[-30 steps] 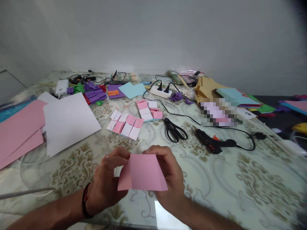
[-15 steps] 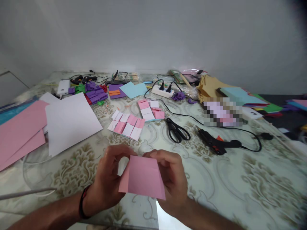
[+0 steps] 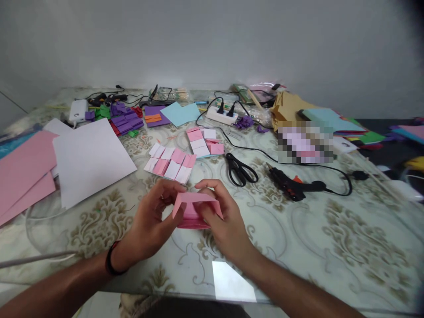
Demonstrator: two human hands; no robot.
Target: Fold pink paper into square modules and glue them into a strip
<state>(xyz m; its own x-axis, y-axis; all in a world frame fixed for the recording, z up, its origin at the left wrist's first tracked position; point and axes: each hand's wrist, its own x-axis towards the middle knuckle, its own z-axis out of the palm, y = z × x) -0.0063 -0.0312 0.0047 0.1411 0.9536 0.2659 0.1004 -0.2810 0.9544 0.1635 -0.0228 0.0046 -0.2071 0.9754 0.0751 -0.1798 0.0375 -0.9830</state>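
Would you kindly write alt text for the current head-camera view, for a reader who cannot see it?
A person's left hand and right hand hold folded pink paper above a patterned tabletop. Just beyond are pink-and-white paper pieces, with black-handled scissors and a black glue gun to their right and white paper to their left.

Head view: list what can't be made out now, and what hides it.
Pink paper between the left hand and right hand, head view: far side turned away from the camera.
Pixelated item, head view: blocky blur covers its detail.
Pink sheets, head view: cut off by the picture's left edge.
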